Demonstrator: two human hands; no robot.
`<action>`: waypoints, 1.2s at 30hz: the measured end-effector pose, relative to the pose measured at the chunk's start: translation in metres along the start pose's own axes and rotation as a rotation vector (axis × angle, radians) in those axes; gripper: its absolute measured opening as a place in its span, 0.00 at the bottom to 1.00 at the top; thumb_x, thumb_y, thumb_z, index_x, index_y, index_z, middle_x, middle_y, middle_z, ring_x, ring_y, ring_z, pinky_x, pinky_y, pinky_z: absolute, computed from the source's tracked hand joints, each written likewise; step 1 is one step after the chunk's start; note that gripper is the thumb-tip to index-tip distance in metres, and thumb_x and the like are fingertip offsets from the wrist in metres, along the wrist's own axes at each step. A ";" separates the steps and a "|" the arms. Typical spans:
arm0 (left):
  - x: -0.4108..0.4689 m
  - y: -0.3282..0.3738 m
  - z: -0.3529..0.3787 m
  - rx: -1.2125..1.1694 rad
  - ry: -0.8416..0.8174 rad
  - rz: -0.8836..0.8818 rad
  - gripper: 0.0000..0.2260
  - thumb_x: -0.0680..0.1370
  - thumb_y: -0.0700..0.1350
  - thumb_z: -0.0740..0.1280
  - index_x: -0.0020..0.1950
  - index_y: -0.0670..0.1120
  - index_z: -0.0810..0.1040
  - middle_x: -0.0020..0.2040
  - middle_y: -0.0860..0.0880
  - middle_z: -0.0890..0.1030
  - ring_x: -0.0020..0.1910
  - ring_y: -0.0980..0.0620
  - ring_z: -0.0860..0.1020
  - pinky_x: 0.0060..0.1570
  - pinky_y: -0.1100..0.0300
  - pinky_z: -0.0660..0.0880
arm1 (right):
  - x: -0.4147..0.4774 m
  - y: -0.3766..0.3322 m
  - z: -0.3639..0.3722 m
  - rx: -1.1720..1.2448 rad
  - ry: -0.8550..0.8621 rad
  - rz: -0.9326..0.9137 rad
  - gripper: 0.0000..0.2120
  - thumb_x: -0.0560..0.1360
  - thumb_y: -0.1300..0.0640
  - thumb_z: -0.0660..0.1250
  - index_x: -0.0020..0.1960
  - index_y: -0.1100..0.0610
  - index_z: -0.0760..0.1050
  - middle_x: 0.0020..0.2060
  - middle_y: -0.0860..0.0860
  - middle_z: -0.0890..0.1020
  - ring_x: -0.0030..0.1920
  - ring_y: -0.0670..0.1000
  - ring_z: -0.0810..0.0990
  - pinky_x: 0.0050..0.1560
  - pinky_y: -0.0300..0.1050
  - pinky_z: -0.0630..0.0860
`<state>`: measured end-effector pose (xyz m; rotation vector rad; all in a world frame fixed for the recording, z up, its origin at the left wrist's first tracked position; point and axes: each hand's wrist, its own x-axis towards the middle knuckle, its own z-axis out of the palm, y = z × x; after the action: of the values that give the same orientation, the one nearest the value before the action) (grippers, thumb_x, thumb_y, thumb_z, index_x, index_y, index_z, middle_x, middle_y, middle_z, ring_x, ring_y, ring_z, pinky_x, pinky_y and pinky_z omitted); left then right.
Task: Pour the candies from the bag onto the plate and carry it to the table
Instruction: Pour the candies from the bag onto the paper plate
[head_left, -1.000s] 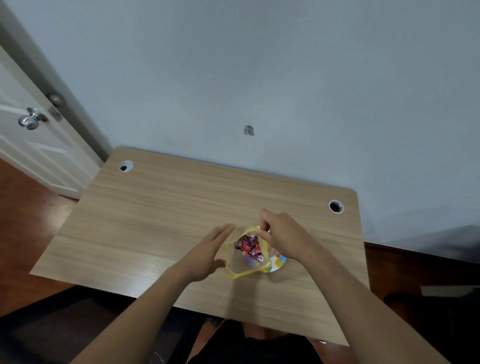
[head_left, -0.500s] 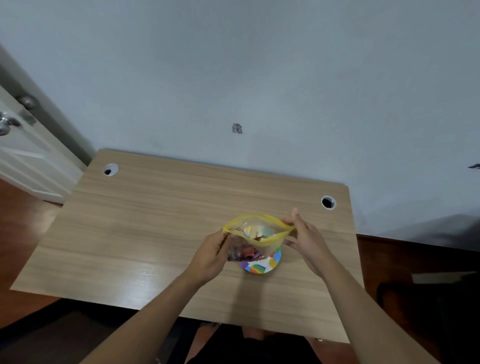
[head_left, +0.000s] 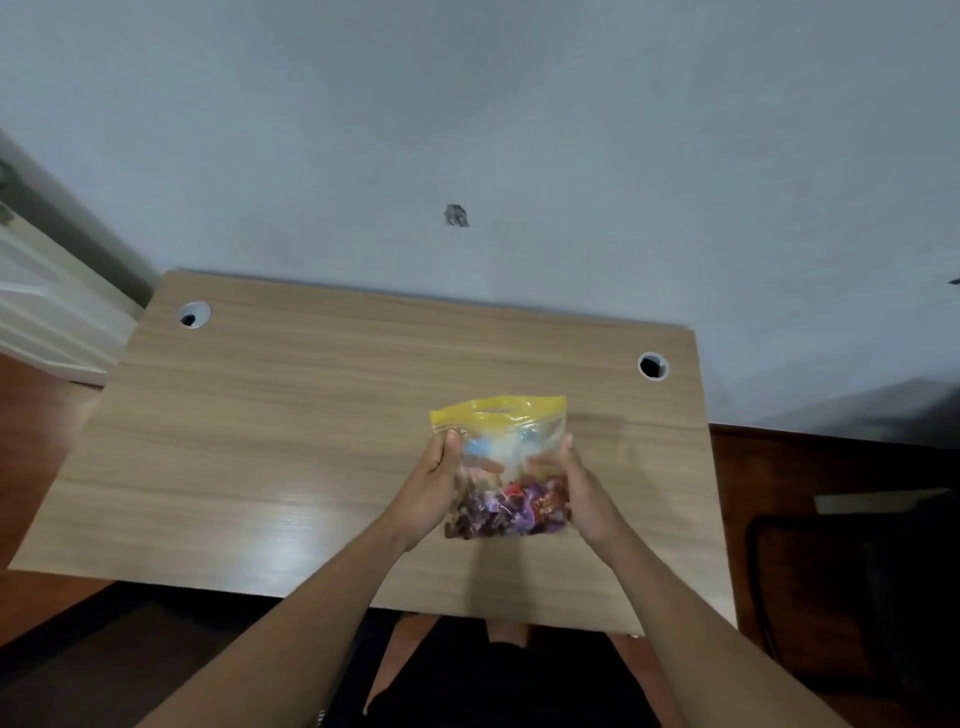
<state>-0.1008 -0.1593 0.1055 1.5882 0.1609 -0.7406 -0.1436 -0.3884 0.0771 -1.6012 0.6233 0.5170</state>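
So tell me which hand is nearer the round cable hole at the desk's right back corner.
Right. The right hand grips the clear yellow-topped candy bag below the hole; the left hand is across the bag.

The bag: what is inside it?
Wrapped candies, mostly purple and red, heaped at the bottom of the bag. Coloured shapes show through its clear upper part; what they belong to is unclear.

The desk (head_left: 291, 426) has a light wood-grain top and stands against a pale wall, over a dark reddish floor (head_left: 31, 431). Two round cable holes sit near its far corners, one left (head_left: 194, 315) and one right (head_left: 652, 366). Its near edge runs just before the person's knees.
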 end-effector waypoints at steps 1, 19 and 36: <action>0.004 -0.006 0.000 -0.003 0.008 -0.033 0.20 0.87 0.64 0.48 0.67 0.56 0.72 0.57 0.49 0.90 0.57 0.45 0.87 0.57 0.44 0.79 | 0.003 0.008 0.001 -0.061 0.010 0.003 0.41 0.75 0.17 0.48 0.62 0.43 0.86 0.58 0.50 0.89 0.62 0.53 0.87 0.72 0.60 0.78; 0.025 -0.049 0.024 0.069 -0.095 -0.514 0.29 0.79 0.72 0.60 0.78 0.64 0.64 0.74 0.53 0.77 0.72 0.40 0.75 0.72 0.33 0.71 | 0.007 0.083 0.021 -0.309 -0.005 0.116 0.16 0.85 0.47 0.65 0.70 0.50 0.78 0.62 0.46 0.86 0.63 0.49 0.84 0.72 0.52 0.77; 0.023 -0.050 0.028 0.087 -0.134 -0.588 0.17 0.85 0.67 0.56 0.57 0.55 0.74 0.51 0.56 0.78 0.48 0.52 0.77 0.51 0.54 0.74 | 0.009 0.089 0.020 -0.367 -0.015 0.177 0.13 0.85 0.55 0.63 0.65 0.51 0.82 0.47 0.51 0.88 0.34 0.43 0.83 0.36 0.40 0.74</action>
<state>-0.1185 -0.1837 0.0516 1.5772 0.5165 -1.3195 -0.1949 -0.3763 0.0020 -1.8924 0.6911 0.8103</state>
